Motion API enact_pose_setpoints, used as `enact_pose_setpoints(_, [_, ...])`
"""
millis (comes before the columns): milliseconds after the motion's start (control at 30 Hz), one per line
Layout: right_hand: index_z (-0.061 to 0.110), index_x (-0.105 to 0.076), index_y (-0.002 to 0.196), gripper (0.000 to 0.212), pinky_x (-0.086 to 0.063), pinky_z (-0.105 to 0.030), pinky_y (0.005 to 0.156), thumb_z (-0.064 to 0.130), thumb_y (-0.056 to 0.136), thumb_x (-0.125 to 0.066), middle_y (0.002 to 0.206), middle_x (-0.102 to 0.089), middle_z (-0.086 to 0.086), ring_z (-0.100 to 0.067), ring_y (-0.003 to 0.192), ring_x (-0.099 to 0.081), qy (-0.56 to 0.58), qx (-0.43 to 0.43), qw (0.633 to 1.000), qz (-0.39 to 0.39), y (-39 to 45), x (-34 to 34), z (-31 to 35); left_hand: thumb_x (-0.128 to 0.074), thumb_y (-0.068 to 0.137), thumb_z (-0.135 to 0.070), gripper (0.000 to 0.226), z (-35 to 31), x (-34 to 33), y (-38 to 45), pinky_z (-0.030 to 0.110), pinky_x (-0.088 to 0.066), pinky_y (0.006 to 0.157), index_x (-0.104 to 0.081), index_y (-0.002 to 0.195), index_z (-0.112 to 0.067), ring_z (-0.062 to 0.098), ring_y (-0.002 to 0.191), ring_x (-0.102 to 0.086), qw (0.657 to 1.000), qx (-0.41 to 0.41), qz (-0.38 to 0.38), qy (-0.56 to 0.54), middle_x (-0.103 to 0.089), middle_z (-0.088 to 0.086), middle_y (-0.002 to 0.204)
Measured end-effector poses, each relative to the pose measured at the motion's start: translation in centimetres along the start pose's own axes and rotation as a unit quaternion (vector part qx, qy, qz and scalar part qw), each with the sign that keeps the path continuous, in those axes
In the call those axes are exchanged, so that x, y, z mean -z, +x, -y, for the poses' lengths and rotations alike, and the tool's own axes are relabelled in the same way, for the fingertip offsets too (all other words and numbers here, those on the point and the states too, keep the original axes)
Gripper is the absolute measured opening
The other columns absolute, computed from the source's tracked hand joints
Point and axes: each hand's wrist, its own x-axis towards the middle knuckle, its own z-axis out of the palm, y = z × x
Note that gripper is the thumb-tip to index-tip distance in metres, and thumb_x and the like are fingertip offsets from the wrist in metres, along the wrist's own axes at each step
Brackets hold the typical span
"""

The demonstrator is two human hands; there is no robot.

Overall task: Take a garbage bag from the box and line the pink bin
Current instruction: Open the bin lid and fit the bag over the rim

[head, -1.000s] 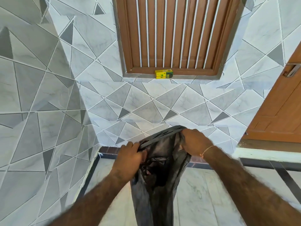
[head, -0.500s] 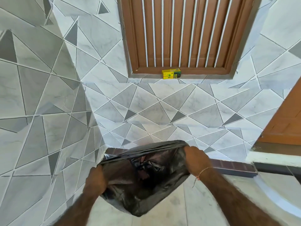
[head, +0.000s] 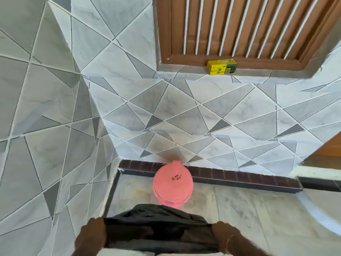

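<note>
A black garbage bag [head: 158, 228] is stretched wide between my two hands at the bottom of the head view. My left hand [head: 92, 235] grips its left edge and my right hand [head: 227, 237] grips its right edge. Just beyond the bag, the pink bin [head: 173, 183] stands on the floor against the wall's dark skirting, seen from above with a dark mark on its pink surface. The yellow garbage bag box [head: 222, 66] lies on the window sill, well above and behind the bin.
Grey patterned tiled walls meet in a corner at the left [head: 103, 145]. A brown barred wooden window [head: 239, 28] sits above the sill. A brown door edge [head: 330, 145] shows at the right. The floor [head: 249, 209] is pale marble.
The view has tilted down, bringing the pink bin into sight. My hands have dropped lower and spread farther apart, pulling the bag's mouth wider.
</note>
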Motion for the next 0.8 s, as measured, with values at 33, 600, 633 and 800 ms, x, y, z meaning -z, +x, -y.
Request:
enact_pose_setpoints(33, [0.019, -0.050, 0.133, 0.042, -0.041, -0.036, 0.102, 0.021, 0.091, -0.045, 0.138, -0.052, -0.007, -0.028, 0.130, -0.050, 0.010, -0.004, 1.000, 0.008, 1.0, 0.0, 0.9, -0.036, 0.093, -0.025, 0.039, 0.8, -0.4, 1.6, 0.039, -0.043, 0.104, -0.060, 0.123, -0.017, 0.029, 0.120, -0.056, 1.000, -0.007, 0.012, 0.011, -0.059, 0.009, 0.128])
enact_pose_setpoints(600, [0.001, -0.066, 0.071, 0.010, -0.053, -0.038, 0.067, -0.006, 0.067, -0.061, 0.077, -0.064, -0.020, -0.040, 0.073, -0.065, 0.204, -0.033, 0.920, -0.333, 9.4, 7.7, 6.1, -0.035, 0.082, -0.017, 0.021, -4.5, 3.5, 8.8, 0.042, -0.049, 0.077, -0.052, 0.085, -0.005, 0.043, 0.088, -0.063, 0.984, -0.089, -0.029, -0.150, -0.057, 0.018, 0.097])
enact_pose_setpoints(633, [0.001, -0.067, 0.075, 0.009, -0.050, -0.038, 0.072, 0.000, 0.075, -0.058, 0.081, -0.065, -0.021, -0.040, 0.078, -0.063, 0.214, -0.043, 0.911, -0.349, 9.7, 8.4, 6.2, -0.043, 0.084, -0.017, 0.019, -5.3, 4.0, 9.0, 0.044, -0.051, 0.078, -0.054, 0.087, -0.002, 0.043, 0.086, -0.063, 0.981, -0.069, -0.043, -0.177, -0.058, 0.018, 0.098])
enact_pose_setpoints(800, [0.001, -0.070, 0.085, 0.022, -0.049, -0.039, 0.075, 0.012, 0.086, -0.050, 0.092, -0.065, -0.021, -0.041, 0.087, -0.063, 0.292, -0.071, 0.871, -0.388, 11.0, 11.9, 6.7, -0.061, 0.085, -0.025, 0.033, -8.4, 6.8, 9.7, 0.047, -0.051, 0.083, -0.059, 0.108, -0.001, 0.045, 0.096, -0.064, 0.975, -0.065, -0.094, -0.189, -0.062, 0.019, 0.109])
